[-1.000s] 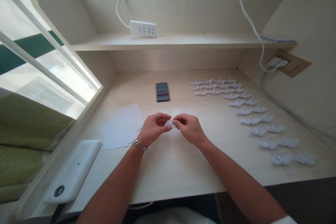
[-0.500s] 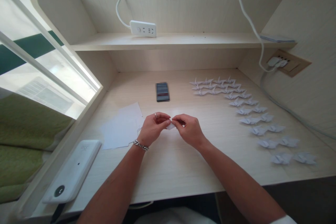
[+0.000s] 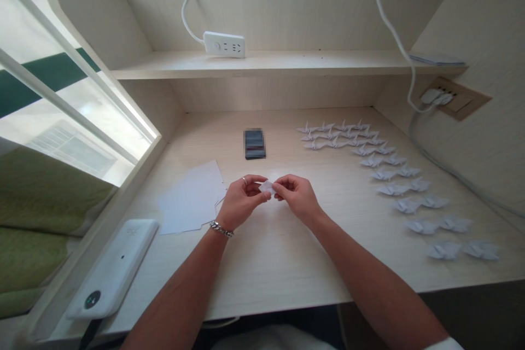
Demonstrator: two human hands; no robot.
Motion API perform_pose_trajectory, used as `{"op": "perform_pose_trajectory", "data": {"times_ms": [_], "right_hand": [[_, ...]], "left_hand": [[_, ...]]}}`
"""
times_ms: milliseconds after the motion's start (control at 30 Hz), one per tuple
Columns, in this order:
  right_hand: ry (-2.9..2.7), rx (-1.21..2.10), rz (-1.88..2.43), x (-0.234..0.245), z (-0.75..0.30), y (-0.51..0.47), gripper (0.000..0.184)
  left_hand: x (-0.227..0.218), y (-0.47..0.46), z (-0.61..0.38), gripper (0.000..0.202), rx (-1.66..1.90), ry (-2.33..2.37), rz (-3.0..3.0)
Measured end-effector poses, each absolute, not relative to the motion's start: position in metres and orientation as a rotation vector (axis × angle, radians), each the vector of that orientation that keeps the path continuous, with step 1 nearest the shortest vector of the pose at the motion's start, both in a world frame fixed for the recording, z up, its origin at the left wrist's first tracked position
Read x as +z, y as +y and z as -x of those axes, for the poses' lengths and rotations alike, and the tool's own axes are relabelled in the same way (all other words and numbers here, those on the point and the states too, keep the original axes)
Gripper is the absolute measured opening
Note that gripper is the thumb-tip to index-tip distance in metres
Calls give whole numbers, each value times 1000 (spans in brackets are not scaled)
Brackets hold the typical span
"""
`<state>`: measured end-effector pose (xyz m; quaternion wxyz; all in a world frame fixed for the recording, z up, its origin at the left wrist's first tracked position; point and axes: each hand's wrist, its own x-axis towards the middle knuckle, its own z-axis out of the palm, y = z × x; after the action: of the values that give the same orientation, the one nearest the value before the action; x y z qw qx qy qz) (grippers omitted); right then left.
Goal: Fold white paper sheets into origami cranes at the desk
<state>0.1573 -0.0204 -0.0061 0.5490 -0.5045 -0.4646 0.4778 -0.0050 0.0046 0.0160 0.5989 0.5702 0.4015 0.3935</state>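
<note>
Between my hands, above the middle of the desk, is a small folded piece of white paper (image 3: 267, 186). My right hand (image 3: 297, 197) pinches its right side between thumb and fingertips. On the other side, my left hand (image 3: 241, 199), with a ring and a chain bracelet, has its thumb and fingers closed around the paper's left edge. Loose white paper sheets (image 3: 186, 199) lie overlapping to the left of my left hand. Rows of folded white paper cranes (image 3: 383, 174) stand on the right side of the desk.
A dark phone (image 3: 255, 144) lies beyond my hands. A white power bank (image 3: 115, 268) with a dark cable rests at the left edge. On the shelf stands a white power strip (image 3: 224, 45). A white cord (image 3: 389, 27) hangs to the wall socket (image 3: 455, 98) at right.
The fingers have shifted on the folded paper, and more of its white surface now shows between them. My hands stay in nearly the same place.
</note>
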Motion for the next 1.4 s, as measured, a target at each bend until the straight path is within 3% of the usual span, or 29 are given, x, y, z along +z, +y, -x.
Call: {"op": "perform_pose_trajectory", "data": {"times_ms": [567,833,1000,1400], "right_hand": [[-1105,1144,1173,-8,-157,-21,25],[-1016,1479,1194,5,-160,-23,35],[-964,1540,1184,2,-161,-23,32],[-1262,1137,1281,-10,-157,-19,23]], "left_hand": [[11,5,4,34,950,997,-1371],[13,4,6,28,894,1009,-1479],[11,3,6,29,821,1043,-1557],[7,4,4,31,855,1035,-1516]]}}
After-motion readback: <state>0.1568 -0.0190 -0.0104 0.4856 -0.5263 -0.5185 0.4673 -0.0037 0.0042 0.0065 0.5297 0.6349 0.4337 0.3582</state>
